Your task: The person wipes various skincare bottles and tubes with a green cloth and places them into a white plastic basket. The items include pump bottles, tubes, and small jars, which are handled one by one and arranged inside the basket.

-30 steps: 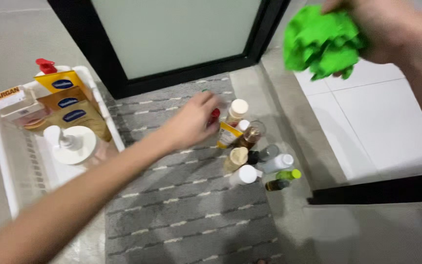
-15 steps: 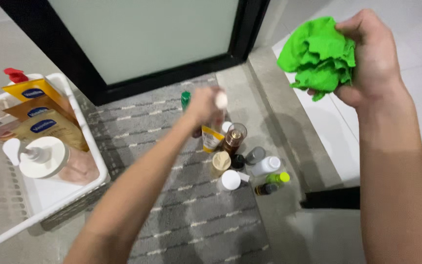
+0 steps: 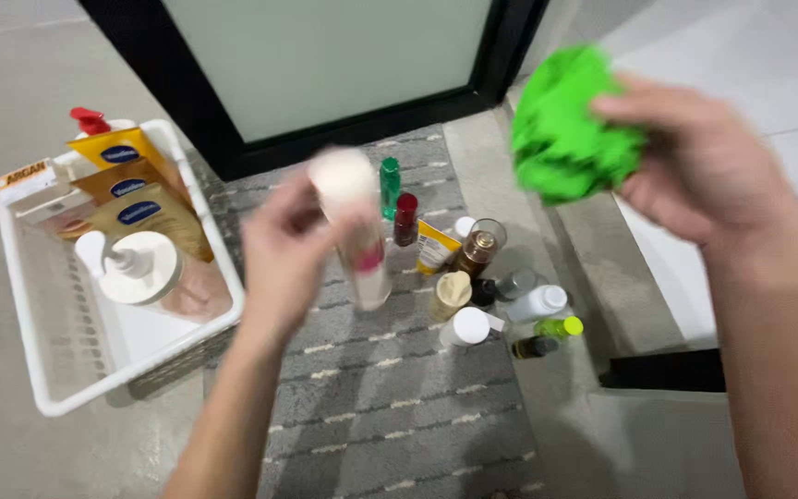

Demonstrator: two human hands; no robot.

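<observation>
Left hand is wrapped around a tall pale bottle with a round white cap. It holds the bottle up in the air, standing almost straight, though the picture is blurry there. Right hand is closed on a bunched-up bright green cloth, up high and well off to the side of the bottle.

Just below the left hand is a grey striped mat on the floor. Past the bottle, a little crowd of small bottles stands close together on the mat — a white-capped one, a tan-capped one, a brown one with a clear top, a dark red one and a green one. A small lime-capped bottle lies on its side at the edge of the mat.

On the other side of the left hand sits a white basket. Inside it are a pump bottle, some yellow tubes and a small box. Farthest away is a dark door frame with frosted glass.

What could go wrong? The bottle is held by one hand only, right above the crowd of little bottles — if the grip slips, I think it could fall and knock them over like pins. The brown one with the clear top looks like it might break. The cloth hangs loose too, so it could catch a cap.
</observation>
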